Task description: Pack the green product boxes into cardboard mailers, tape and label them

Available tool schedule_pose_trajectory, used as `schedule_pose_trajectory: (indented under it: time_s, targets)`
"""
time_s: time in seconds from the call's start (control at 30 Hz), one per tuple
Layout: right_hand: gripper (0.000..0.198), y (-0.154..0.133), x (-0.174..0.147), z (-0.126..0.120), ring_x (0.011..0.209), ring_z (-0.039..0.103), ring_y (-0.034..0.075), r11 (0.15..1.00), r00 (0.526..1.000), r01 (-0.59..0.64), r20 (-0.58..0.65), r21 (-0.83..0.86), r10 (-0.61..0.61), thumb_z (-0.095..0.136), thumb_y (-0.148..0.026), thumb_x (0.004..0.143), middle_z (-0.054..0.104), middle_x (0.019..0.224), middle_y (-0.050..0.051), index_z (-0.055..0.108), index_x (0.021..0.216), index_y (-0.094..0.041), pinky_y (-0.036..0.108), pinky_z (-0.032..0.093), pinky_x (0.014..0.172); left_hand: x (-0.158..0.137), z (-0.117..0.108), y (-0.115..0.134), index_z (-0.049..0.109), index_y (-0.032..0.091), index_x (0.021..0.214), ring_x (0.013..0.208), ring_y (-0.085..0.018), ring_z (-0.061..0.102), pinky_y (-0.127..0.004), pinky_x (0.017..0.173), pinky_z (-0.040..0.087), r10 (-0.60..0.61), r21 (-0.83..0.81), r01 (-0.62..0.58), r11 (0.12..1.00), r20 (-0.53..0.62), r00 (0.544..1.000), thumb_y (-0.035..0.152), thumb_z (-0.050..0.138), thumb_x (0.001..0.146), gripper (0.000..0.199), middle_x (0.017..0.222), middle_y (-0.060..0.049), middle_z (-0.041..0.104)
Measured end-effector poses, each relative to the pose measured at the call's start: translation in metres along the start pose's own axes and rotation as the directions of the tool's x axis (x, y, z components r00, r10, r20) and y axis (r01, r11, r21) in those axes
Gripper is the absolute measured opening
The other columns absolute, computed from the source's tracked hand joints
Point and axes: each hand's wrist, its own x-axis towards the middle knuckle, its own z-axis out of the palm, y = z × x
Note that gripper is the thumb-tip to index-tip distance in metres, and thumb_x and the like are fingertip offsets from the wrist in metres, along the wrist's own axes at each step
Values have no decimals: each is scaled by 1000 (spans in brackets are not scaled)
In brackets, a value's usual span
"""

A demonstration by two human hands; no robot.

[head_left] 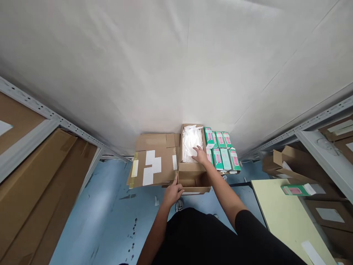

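Observation:
My left hand (172, 191) is at the near left corner of an open cardboard box (195, 189). Its index finger points forward along the side, and the other fingers close over the rim. Inside, the visible part of that box shows bare brown cardboard. Just beyond it stands a second cardboard box (181, 152) filled with white packets (192, 139). My right hand (199, 154) reaches over those packets with its fingers spread, the fingertips at the packets' surface. No packet shows lifted in it.
Flattened cardboard (165, 158) with white labels lies left. Green-and-pink boxes (217, 159) stand in rows right. A pale yellow table (286, 217) holds another green box (296, 189). Metal shelves (41, 106) with large cartons (41, 191) flank both sides; a grey-white wall (176, 73) rises ahead.

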Motion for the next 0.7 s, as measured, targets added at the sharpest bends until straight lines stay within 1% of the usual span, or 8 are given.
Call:
schedule_pose_trajectory:
  time_s: [0.1,0.17,0.2,0.27,0.37,0.47,0.57,0.7]
  targets:
    - [82,-12,28,13,134,59,29,993,989,-60,126,-99,73,80,-25,81,35,166,15,46,156,-25,35,48,108,1,-9,-12,70,25,85,97,-24,73,-38,88,54,-34,-14,34,999,-35,999,31,66,93,11,174,1,18]
    - [87,-17,42,21,128,63,27,983,978,-79,178,-163,108,81,-20,80,40,163,15,43,158,-25,30,50,102,3,-13,-16,71,25,85,96,-24,73,-39,88,54,-50,-26,49,998,-46,998,32,66,93,12,174,2,18]
    - [85,-19,47,24,125,64,27,979,974,-84,191,-187,120,79,-17,80,46,158,15,44,157,-25,29,50,100,4,-15,-17,71,25,85,96,-24,73,-39,88,54,-52,-31,50,998,-45,998,32,66,93,12,174,2,18]
    - [72,-21,54,27,120,66,26,973,971,-84,200,-213,128,74,-11,81,59,146,14,55,149,-22,27,49,97,6,-18,-19,71,24,84,94,-23,73,-38,88,54,-47,-37,46,998,-35,998,33,67,93,13,174,2,18]
    - [46,-21,56,25,111,68,25,975,973,-68,200,-212,112,68,-6,81,71,126,12,73,125,-19,27,48,92,7,-20,-21,71,24,84,95,-23,73,-38,88,54,-38,-34,37,999,-31,999,33,67,93,13,174,1,19]
    - [26,-21,52,18,103,69,24,980,982,-38,172,-196,72,66,-11,84,75,115,11,78,105,-17,27,47,87,9,-21,-21,71,24,84,96,-24,73,-38,90,53,-33,-52,31,998,-36,999,31,67,93,12,174,1,21]
    - [19,-19,46,10,102,68,23,985,993,-20,110,-172,40,64,-16,88,77,111,11,77,100,-18,26,46,84,11,-20,-20,71,24,83,96,-24,73,-39,90,53,-35,-87,32,996,-30,999,31,66,93,13,174,1,19]
    - [17,-16,36,-4,95,68,23,991,1000,-26,13,-132,28,59,-21,92,78,100,10,75,98,-19,26,45,80,13,-18,-14,71,23,82,97,-25,72,-41,92,53,-20,-90,17,996,-34,999,32,65,94,15,175,2,17]
